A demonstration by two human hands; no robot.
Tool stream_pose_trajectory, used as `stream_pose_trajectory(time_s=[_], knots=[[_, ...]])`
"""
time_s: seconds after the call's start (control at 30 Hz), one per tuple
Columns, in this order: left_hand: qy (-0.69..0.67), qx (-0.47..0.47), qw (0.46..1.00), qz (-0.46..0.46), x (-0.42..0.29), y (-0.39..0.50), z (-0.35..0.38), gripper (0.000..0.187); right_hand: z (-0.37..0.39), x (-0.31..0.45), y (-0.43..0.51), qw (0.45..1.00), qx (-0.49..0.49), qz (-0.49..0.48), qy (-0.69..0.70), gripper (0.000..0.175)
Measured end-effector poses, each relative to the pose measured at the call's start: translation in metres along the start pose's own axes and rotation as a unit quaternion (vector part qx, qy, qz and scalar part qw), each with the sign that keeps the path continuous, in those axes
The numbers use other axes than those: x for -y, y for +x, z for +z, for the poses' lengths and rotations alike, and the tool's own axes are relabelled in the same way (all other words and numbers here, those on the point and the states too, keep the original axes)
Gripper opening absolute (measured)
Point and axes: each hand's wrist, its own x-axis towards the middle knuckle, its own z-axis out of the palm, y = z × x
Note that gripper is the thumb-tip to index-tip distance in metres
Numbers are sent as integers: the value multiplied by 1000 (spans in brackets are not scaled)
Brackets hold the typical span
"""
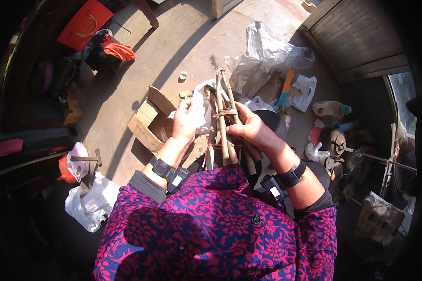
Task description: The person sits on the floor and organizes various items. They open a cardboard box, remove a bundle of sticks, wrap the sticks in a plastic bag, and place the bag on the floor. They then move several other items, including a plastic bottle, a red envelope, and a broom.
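Observation:
My right hand (251,128) grips a bundle of thin wooden sticks (222,135), its thumb across the near side. A brown band (227,112) is wrapped around the sticks about halfway along. Their far ends come close together, while the lower ends spread toward my lap. More sticks (248,161) lie under the bundle, some beside a reddish tie. To the left, my left hand (185,121) holds a crumpled white plastic bag (204,121) against the sticks' side. Its fingertips are partly hidden by glare and plastic.
An open cardboard box (146,124) stands left of my hands. Clear plastic bags (263,59) and an orange-and-blue strip (285,87) lie ahead right. A hammer (88,158) and white bags (93,202) are at left. A plastic jug (328,109) and a hollow brick (379,218) are at right.

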Motion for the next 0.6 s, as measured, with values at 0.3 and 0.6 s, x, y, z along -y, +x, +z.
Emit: stream_pose_trajectory(time_s=[0.3,0.6], knots=[[7,-19,999,37,-23,28,-8,14,2,16,-2,979,70,6,-192,89],[121,20,992,12,-38,46,-11,16,0,14,-1,964,99,-38,-244,87]])
